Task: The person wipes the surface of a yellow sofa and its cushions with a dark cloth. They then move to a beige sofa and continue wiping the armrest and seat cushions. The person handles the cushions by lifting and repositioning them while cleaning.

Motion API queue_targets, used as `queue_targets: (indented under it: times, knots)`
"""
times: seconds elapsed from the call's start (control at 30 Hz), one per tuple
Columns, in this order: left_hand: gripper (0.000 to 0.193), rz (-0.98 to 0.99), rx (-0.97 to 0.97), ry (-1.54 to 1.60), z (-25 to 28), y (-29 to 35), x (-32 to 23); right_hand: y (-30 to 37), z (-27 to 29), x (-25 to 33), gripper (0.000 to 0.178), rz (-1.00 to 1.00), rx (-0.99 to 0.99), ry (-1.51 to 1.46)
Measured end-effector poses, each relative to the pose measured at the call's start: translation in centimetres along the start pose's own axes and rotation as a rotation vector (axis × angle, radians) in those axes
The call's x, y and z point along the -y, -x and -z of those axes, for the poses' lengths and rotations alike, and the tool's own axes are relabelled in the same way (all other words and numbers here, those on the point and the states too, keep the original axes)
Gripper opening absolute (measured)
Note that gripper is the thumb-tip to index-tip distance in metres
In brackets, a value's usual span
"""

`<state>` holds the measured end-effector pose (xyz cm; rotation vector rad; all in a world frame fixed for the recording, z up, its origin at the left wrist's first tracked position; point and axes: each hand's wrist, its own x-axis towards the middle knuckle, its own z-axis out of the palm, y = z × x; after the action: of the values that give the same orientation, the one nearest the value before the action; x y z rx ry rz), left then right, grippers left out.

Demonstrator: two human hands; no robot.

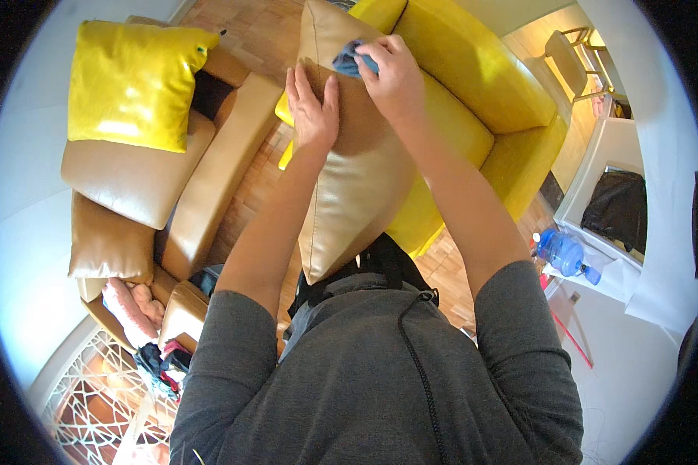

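Observation:
A tan leather cushion (358,190) stands in front of me, its seamed edge toward the left and its lower corner near my body. Flat against its upper left side lies my left hand (313,108), fingers stretched out and holding nothing. My right hand (390,81) grips a bunched blue-grey cloth (347,60) and presses it on the cushion's upper part. Part of the cloth is hidden under the fingers. Behind and to the right of the cushion is a yellow sofa (473,70).
On the left, a tan sofa (217,178) holds a yellow cushion (132,85), another tan cushion (112,240) and pink fabric (128,310). A blue water bottle (564,253) lies at right, near a black bag (616,209). A wooden chair (568,62) stands far right.

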<state>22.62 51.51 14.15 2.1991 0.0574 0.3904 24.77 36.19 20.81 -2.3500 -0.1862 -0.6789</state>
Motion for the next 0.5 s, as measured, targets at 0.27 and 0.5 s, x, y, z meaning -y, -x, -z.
queue_targets:
  times: [0.27, 0.5]
  knots:
    - [0.084, 0.168, 0.078, -0.033, -1.3, -3.3, 0.8, 7.6, 0.4, 0.1, 0.016, -0.096, 0.145, 0.011]
    - [0.089, 0.327, 0.165, 0.047, -2.7, -11.7, -1.7, 9.4, 1.3, 1.1, 0.021, -0.15, 0.143, -0.026]
